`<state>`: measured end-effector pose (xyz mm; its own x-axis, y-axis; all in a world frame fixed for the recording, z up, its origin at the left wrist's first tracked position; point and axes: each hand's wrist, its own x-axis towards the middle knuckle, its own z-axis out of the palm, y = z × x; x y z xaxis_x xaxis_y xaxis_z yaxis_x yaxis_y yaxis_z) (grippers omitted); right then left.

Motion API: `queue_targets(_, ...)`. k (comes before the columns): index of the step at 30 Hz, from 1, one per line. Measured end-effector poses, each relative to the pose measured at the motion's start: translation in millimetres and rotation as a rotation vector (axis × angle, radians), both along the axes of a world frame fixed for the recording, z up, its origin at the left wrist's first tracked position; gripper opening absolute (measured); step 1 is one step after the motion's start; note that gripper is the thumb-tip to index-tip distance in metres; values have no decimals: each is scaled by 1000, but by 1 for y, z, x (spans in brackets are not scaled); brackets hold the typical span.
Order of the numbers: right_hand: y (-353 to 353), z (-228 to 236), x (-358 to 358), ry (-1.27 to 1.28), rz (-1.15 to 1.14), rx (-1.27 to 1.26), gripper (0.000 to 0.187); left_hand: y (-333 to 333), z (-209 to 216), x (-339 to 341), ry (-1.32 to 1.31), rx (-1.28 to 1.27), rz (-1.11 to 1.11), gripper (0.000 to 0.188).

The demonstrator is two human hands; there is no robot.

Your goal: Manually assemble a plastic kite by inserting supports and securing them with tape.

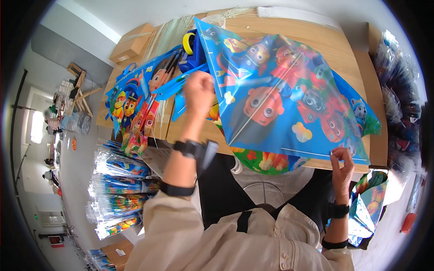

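A large blue kite (289, 95) printed with cartoon figures is spread over the table in front of me, with thin white rods along its edges and middle. My right hand (342, 166) pinches its near edge towards the right corner. At the kite's left edge, my left hand (199, 92) is raised and slightly blurred, its fingers curled closed; what they hold, if anything, I cannot make out. Blue strips (174, 88) lie beside that hand. Just beyond it stands a blue tape dispenser (192, 58) with a yellow roll. More printed kites (129, 101) lie at the left.
Thin pale rods (165, 38) lie on the table (325, 36) near a cardboard box (131, 43). Bundles of kites in clear bags (120, 180) are stacked below left. More bagged goods (400, 99) line the right side. A wooden frame (81, 90) stands farther left.
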<state>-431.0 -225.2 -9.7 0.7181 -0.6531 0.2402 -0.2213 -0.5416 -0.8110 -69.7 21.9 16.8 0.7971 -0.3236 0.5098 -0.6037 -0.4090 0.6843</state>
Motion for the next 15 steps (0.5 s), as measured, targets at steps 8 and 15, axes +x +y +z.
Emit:
queue_targets(8, 109, 35, 92, 83, 521, 240, 11, 52, 22, 160, 542, 37, 293, 11)
queue_targets(15, 160, 59, 231, -23, 830, 26, 13, 40, 26, 191, 816, 52, 225, 17)
